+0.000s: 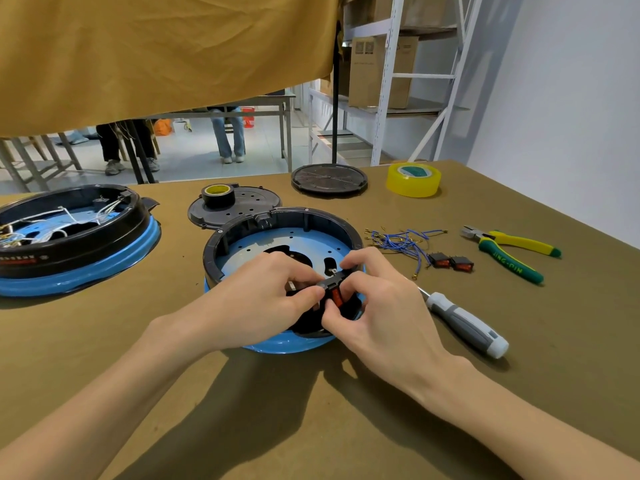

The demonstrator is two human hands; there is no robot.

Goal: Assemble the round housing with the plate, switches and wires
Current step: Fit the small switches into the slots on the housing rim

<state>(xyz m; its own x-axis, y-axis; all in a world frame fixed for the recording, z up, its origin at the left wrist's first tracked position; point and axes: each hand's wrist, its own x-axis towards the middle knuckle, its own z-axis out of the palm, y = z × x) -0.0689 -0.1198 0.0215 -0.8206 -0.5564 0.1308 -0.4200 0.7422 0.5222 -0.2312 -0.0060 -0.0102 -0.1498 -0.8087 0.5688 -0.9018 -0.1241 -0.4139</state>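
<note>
A round black and blue housing (301,216) lies open at the table's middle, with a pale blue perforated plate (256,245) inside it. At its near rim both hands meet over a black switch with a red rocker (335,295). My left hand (263,299) pinches the switch from the left with thumb and forefinger. My right hand (377,299) pinches it from the right. Two more red switches (451,262) and a tangle of blue wires (401,239) lie to the right of the housing.
A second housing (72,237) with white wires sits at the left. Behind are a black lid with a tape roll (217,195) on it, a round black plate (329,178) and yellow tape (414,179). A screwdriver (465,323) and pliers (509,252) lie right.
</note>
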